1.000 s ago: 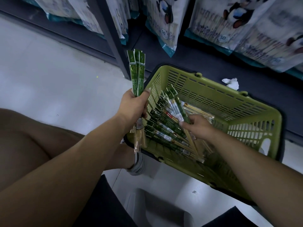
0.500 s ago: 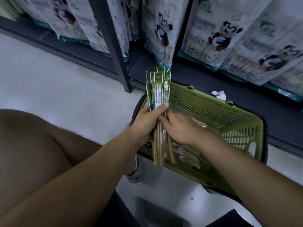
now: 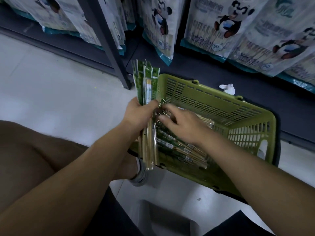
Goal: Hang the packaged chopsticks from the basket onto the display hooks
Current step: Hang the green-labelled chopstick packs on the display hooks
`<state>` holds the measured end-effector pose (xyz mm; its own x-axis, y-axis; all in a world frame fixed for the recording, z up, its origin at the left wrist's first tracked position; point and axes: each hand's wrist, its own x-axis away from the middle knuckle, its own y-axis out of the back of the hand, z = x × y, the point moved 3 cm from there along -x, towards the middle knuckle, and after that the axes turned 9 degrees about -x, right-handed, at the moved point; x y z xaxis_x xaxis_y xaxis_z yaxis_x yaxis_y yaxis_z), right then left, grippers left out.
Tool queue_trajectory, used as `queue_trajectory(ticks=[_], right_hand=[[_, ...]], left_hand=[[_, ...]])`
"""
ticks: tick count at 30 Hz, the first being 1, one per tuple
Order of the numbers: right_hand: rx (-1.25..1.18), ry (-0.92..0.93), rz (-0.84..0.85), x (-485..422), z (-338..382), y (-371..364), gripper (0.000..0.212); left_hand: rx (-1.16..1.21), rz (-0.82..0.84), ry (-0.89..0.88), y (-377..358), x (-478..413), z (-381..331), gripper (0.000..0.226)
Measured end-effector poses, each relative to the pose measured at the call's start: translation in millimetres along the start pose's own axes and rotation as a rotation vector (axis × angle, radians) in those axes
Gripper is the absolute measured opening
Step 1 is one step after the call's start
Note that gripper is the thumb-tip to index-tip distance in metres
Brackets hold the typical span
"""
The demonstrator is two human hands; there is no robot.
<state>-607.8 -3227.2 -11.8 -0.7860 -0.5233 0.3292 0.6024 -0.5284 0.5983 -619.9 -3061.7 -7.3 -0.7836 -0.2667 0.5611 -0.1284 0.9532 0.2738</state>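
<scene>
Fingers (image 3: 150,104) of left hand (image 3: 138,114) grip a bundle (image 3: 148,92) upright, green tops away. Right hand (image 3: 184,126) over basket (image 3: 221,103) packs (image 3: 180,150); grip unclear.

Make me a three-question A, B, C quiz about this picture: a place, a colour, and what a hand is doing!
1. Where is the crumpled white paper? A on a knee; B on the dark shelf base; C on the pale floor.
2. Basket colour? A red; B green; C blue.
3. The left hand is: A gripping a bundle of chopstick packs; B flat on the floor; C empty.
Answers: B, it lies beyond the basket's far rim; B, its slatted walls are green; A, the packs stand up from its grip.
</scene>
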Motion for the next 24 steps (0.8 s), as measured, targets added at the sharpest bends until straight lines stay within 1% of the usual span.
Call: queue_trajectory(ticks=[2,4,5,7,9,10,12,13,15,17,20,22,23,24], right_hand=[[-0.087,-0.088,-0.024,-6,-36,-4,0.038],[-0.036,-0.24,-0.017,-9,-78,-15,0.03],[0.019,-0.322,0.008,-8,-100,-22,0.034],[0.063,-0.45,0.065,-5,-135,-33,0.052],[0.057,-0.498,0.098,-3,-155,-41,0.068],[0.07,-0.5,0.093,-4,-161,-44,0.07],[0.123,-0.504,0.031,-9,-169,-47,0.071],[0.151,-0.512,0.002,-13,-170,-48,0.071],[0.179,-0.534,-0.001,-22,-170,-50,0.072],[0.194,-0.55,0.006,-29,-169,-53,0.067],[0.241,-0.54,0.033,-34,-169,-58,0.048],[0.272,-0.492,0.028,-32,-166,-59,0.028],[0.278,-0.459,0.012,-30,-164,-59,0.021],[0.281,-0.424,0.002,-28,-161,-60,0.019]], left_hand=[[0.063,-0.026,-0.002,10,-5,-2,0.012],[0.104,-0.047,-0.002,18,-8,-2,0.017],[0.105,-0.048,-0.006,21,-9,-1,0.023],[0.111,-0.034,-0.011,22,-11,3,0.035],[0.115,-0.015,-0.013,22,-12,7,0.037],[0.116,-0.008,-0.017,22,-12,9,0.033],[0.12,0.003,-0.027,23,-13,10,0.022],[0.116,0.009,-0.033,23,-13,11,0.021],[0.102,0.017,-0.041,22,-15,12,0.02],[0.082,0.02,-0.055,21,-16,11,0.018],[0.058,0.017,-0.075,20,-17,10,0.016],[0.053,0.018,-0.075,20,-18,11,0.017],[0.054,0.02,-0.072,20,-19,12,0.017],[0.055,0.022,-0.069,20,-19,13,0.018]])
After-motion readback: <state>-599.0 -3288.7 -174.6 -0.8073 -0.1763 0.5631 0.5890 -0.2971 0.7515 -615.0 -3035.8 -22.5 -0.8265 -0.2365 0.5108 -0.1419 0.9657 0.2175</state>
